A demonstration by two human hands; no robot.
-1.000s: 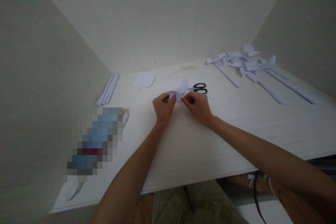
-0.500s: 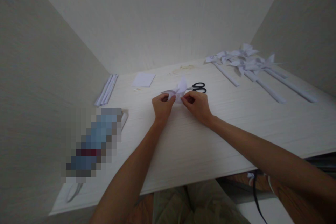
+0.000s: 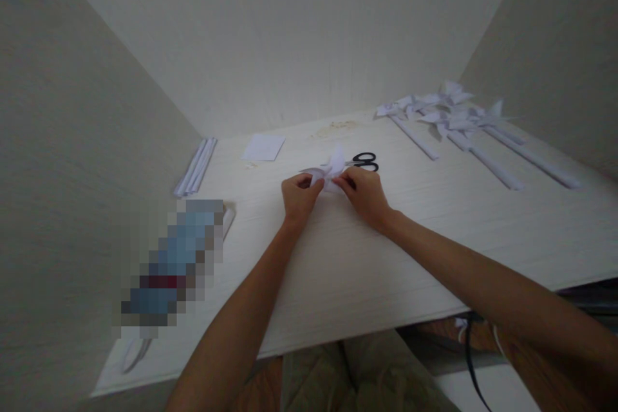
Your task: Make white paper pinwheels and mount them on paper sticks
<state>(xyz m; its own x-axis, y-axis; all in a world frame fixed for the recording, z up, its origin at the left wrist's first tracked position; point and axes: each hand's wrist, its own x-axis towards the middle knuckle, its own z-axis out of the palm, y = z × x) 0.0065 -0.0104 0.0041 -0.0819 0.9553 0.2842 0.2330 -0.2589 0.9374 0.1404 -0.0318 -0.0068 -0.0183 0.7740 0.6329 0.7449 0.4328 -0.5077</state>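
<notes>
Both my hands meet over the middle of a white table (image 3: pixel 367 257). My left hand (image 3: pixel 299 196) and my right hand (image 3: pixel 365 193) each pinch a small folded white paper piece (image 3: pixel 332 168) that lies between them; its pointed flaps stick up behind my fingers. Black-handled scissors (image 3: pixel 363 161) lie just behind my right hand, touching neither hand.
A square white sheet (image 3: pixel 263 147) lies at the back. Rolled paper sticks (image 3: pixel 196 166) lie at the left wall. Several finished paper pinwheels on sticks (image 3: pixel 458 125) lie at the back right. A blurred-out object (image 3: pixel 171 264) sits at the left. Walls enclose three sides.
My hands have stayed almost in place; the fingers have shifted slightly on the paper piece, and my right fingers have closed in nearer the left hand.
</notes>
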